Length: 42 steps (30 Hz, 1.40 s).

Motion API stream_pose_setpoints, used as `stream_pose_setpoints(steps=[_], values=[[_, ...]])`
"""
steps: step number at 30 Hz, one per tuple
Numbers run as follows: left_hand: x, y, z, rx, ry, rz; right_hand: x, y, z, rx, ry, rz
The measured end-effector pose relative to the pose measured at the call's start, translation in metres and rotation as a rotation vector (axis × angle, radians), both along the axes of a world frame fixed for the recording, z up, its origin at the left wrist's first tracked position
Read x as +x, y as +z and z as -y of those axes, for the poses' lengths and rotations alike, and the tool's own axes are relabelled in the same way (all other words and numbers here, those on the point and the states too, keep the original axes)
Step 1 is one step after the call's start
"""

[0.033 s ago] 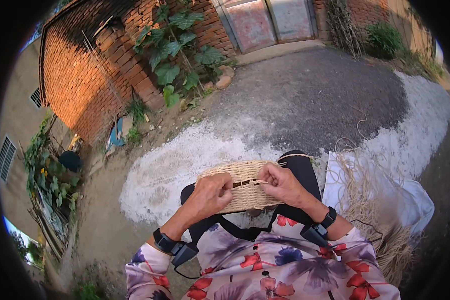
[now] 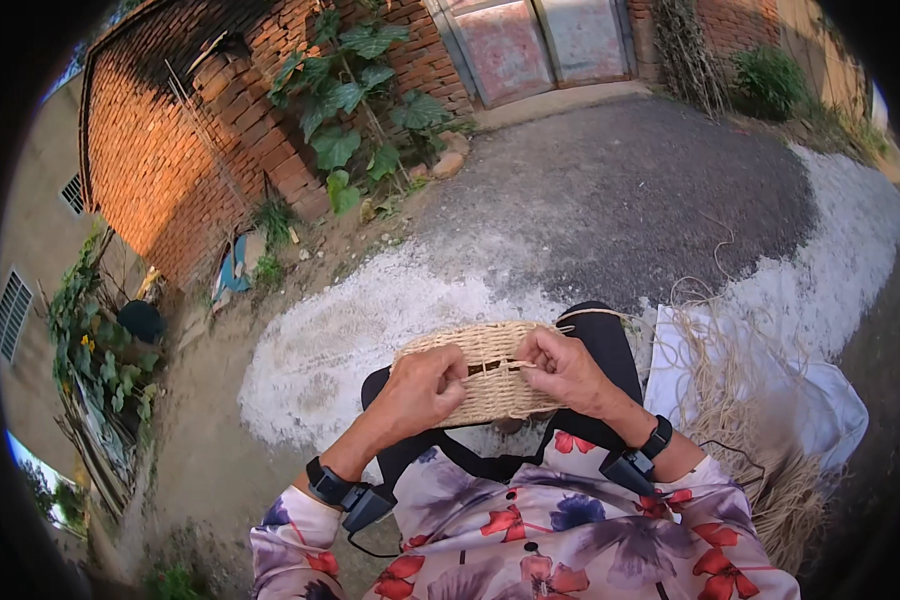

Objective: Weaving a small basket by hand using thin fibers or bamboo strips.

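Woven piece: one flat, pale straw mat [image 2: 490,375] of tight plaited rows, oval-edged, is being held at the centre of the frame, over the lap.
Left hand: the left hand [image 2: 425,392] is being closed on the mat's left edge, fingers curled over the weave.
Right hand: the right hand [image 2: 567,368] is being closed on the mat's right side; a thin strand [image 2: 500,367] seems to be being pinched between its fingertips, though the strand is too small to be sure.
Loose straw: one tangled heap of dry fibres [image 2: 740,400] is lying at the right of the frame, on a white cloth [image 2: 820,410].
Wrists: two dark bands with small black units are being worn, one on each wrist [image 2: 330,485] [image 2: 655,438].
Clothing: a floral, red-and-purple printed sleeve [image 2: 570,540] is being seen at the lower edge.
Ground: rough grey gravel with a chalky white patch [image 2: 370,320] is spreading across the middle.
Wall: one red brick wall [image 2: 180,150], coarse and sunlit, is standing at the upper left, with a broad-leaved vine [image 2: 355,95] beside it.
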<state>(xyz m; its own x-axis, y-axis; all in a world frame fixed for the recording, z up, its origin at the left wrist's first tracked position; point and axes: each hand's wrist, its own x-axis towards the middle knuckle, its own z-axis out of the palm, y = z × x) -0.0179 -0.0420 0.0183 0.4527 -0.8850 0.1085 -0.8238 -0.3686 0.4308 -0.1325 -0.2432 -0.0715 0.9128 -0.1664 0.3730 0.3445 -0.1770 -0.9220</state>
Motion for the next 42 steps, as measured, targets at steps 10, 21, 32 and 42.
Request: stream_pose_setpoints(steps=[10, 21, 32, 42], values=[[-0.009, -0.001, -0.002, -0.01, -0.073, 0.307, 0.001, 0.001, -0.007, -0.349, -0.236, 0.182], [-0.005, 0.001, -0.003, -0.026, -0.067, 0.209, -0.001, -0.002, -0.005, -0.469, -0.265, 0.23], [-0.006, -0.007, -0.009, -0.151, -0.01, 0.178, 0.009, -0.002, -0.009, -0.367, -0.173, 0.094], [0.01, -0.024, -0.027, -0.198, 0.055, -0.096, -0.006, 0.01, 0.002, -0.168, -0.197, 0.021]])
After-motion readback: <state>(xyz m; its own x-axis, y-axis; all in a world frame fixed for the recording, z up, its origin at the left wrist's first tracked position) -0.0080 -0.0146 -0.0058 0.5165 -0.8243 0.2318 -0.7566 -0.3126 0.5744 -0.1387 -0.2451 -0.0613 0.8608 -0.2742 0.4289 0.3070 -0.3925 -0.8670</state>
